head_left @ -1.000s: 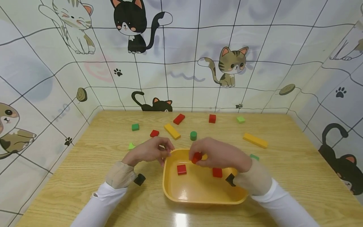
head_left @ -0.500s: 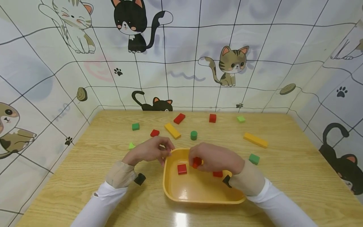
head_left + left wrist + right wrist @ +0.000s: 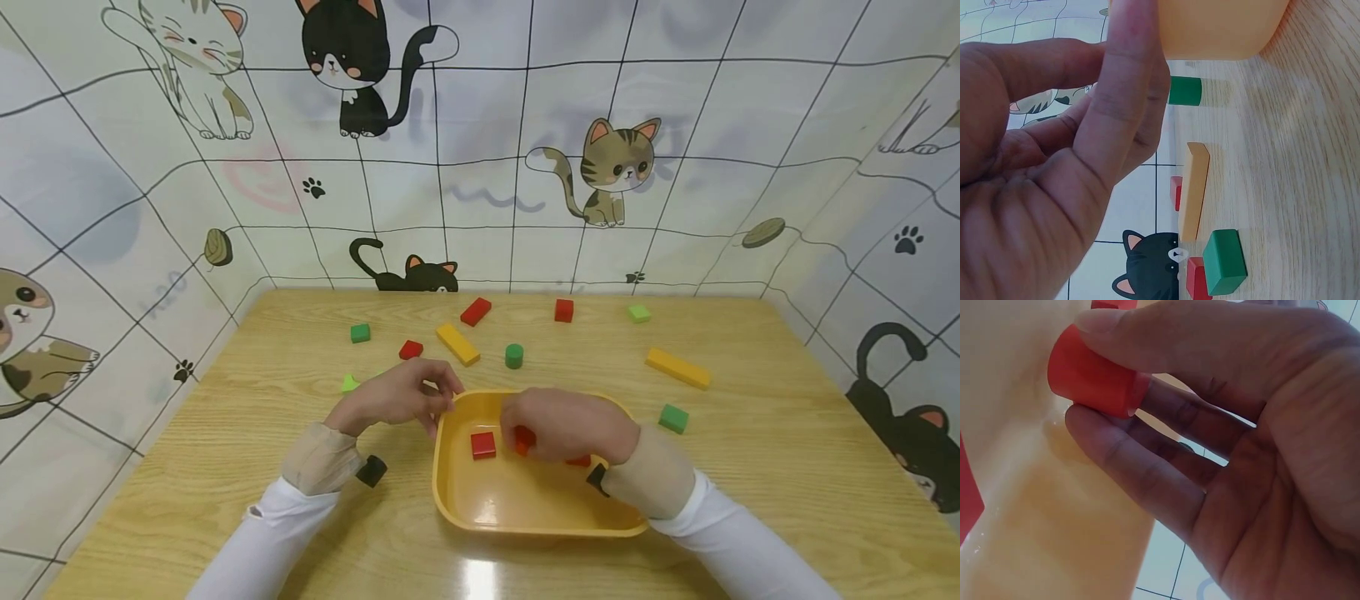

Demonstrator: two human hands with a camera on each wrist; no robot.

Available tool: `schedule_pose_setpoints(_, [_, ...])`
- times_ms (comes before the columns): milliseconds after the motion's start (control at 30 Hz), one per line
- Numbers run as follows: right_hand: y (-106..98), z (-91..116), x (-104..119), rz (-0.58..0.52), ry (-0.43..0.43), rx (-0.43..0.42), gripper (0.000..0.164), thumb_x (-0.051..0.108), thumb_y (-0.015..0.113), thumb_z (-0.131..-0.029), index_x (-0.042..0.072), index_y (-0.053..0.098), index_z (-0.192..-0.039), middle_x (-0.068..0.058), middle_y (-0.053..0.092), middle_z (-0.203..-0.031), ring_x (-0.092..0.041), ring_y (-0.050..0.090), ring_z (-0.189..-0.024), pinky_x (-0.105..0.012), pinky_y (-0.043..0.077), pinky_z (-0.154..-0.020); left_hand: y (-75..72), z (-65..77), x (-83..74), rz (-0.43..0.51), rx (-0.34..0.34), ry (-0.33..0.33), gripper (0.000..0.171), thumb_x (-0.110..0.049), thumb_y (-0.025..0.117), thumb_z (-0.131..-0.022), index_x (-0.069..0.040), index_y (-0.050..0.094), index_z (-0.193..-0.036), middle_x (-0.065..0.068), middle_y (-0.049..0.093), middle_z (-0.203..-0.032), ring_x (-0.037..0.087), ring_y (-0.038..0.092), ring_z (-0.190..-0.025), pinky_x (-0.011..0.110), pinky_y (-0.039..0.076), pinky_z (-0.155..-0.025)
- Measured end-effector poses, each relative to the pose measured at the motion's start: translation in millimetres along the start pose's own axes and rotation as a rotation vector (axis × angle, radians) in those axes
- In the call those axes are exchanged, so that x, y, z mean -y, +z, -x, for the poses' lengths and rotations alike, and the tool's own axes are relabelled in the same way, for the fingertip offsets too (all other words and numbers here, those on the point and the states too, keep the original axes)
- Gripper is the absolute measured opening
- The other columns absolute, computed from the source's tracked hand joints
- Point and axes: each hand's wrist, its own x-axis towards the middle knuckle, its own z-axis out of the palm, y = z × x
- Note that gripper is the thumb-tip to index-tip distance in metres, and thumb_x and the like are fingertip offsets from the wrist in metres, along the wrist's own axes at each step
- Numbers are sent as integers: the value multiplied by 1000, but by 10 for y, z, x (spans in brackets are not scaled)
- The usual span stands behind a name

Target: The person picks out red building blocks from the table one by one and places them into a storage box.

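Note:
My right hand point(image 3: 570, 425) is low inside a yellow-orange plastic bin point(image 3: 540, 530), pinching a red cylinder point(image 3: 1094, 375) between thumb and fingers. In the head view the hand covers most of that cylinder point(image 3: 523, 439). A red square block point(image 3: 483, 446) lies on the bin floor to its left. Another red block point(image 3: 579, 460) is partly hidden beneath the right hand. My left hand point(image 3: 401, 396) rests at the bin's far left corner, fingertips right at the rim. In the left wrist view, a fairly straight finger point(image 3: 1125, 81) overlaps the bin's outer wall point(image 3: 1222, 28).
Beyond the bin lie a green cylinder point(image 3: 513, 357), yellow bars point(image 3: 457, 344) point(image 3: 678, 368), red blocks point(image 3: 476, 312) point(image 3: 564, 310) point(image 3: 411, 349), green blocks point(image 3: 360, 333) point(image 3: 673, 418) and light-green pieces point(image 3: 639, 313) point(image 3: 349, 383). A cat-print curtain point(image 3: 480, 192) hangs behind the wooden table point(image 3: 300, 392).
My right hand has lowered further into the bin with the red cylinder and shifted slightly left, uncovering the green block on the right. The left hand stays at the corner.

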Motion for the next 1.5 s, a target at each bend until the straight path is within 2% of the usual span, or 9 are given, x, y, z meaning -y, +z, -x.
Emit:
schedule_pose_setpoints(367, [66,6,-14,-18,17,49,30,-8,68,-74,21,66,-80,7,59,-76,-9,53,-69,-20,48,-57,5,-9,3,7,3,4,16,2,59,-94,3,61,-110,18,56,-96,26,67,-66,54,59,-69])
schedule_pose_setpoints(600, [76,7,-22,-14,9,47,28,-7,69,-75,21,67,-80,7,59,-76,-9,53,-68,-19,48,-57,5,-12,7,3,5,4,16,2,60,-94,3,61,-110,18,56,-96,26,66,-66,54,59,-70])
schedule_pose_setpoints(800, [39,36,5,-35,35,72,31,-5,71,-74,21,71,-91,8,61,-85,-10,53,-78,-21,49,-69,7,-13,11,1,-2,3,15,1,61,-94,3,61,-109,18,56,-96,26,66,-66,53,59,-69])
schedule_pose_setpoints(967, [12,66,18,-47,54,88,43,1,75,-69,20,74,-108,11,62,-101,-11,53,-89,-21,48,-79,6,-12,13,0,-1,3,16,0,61,-94,3,61,-109,18,56,-96,26,66,-66,53,59,-69])
schedule_pose_setpoints(1100, [-9,73,18,-72,55,110,53,6,80,-66,18,71,-117,10,62,-109,-11,53,-93,-21,48,-83,5,-10,12,1,-3,0,16,1,61,-94,3,61,-109,18,56,-96,26,66,-66,53,59,-69])
schedule_pose_setpoints(1300, [-39,84,20,-114,69,139,60,15,86,-66,25,69,-123,9,60,-120,-13,52,-99,-24,49,-86,3,-11,14,5,-1,-1,16,1,61,-94,3,61,-109,18,56,-96,26,66,-67,52,60,-69])
schedule_pose_setpoints(1400, [-58,104,24,-127,51,121,64,20,87,-65,28,67,-126,11,58,-126,-14,52,-107,-28,48,-93,1,-13,15,4,4,0,16,0,61,-94,3,61,-110,18,56,-96,26,66,-66,52,60,-69])
schedule_pose_setpoints(1500, [-96,129,35,-160,50,110,70,25,87,-65,33,64,-130,13,54,-136,-15,49,-120,-38,45,-103,-1,-8,20,4,5,0,17,0,61,-94,3,61,-110,17,56,-96,26,66,-66,52,60,-69])
